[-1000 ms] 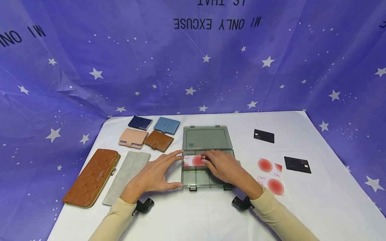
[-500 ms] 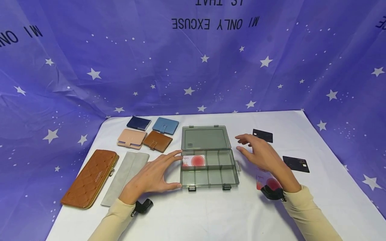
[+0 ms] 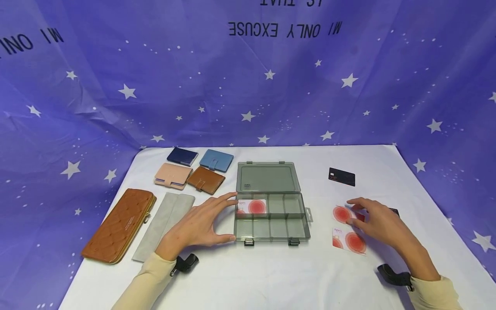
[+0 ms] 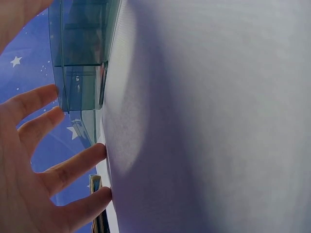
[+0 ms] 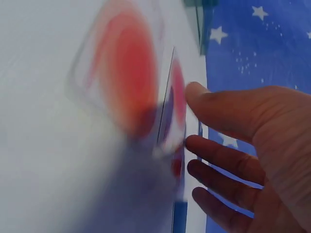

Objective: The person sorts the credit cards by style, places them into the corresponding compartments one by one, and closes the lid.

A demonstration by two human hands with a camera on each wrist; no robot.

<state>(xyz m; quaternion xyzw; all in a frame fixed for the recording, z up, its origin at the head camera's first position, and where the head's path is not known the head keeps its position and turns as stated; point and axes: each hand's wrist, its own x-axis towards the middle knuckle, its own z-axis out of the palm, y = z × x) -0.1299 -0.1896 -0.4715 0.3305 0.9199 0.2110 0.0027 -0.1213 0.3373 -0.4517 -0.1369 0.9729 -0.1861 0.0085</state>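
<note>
Your L hand (image 3: 195,224), spread, is at L edge of box (image 3: 278,227); R hand (image 3: 381,221), fingers parted, by red/wht card (image 3: 341,214) R of box.

This is looking like a staged recording booth; star-printed purple cloth (image 3: 217,103) is hanging around a white tabletop (image 3: 286,280) on three sides; black wrist cameras (image 3: 190,262) are showing.

Purple starry fabric (image 3: 294,99) with upside-down black lettering (image 3: 253,29) hangs behind a white-covered table (image 3: 271,277)
</note>
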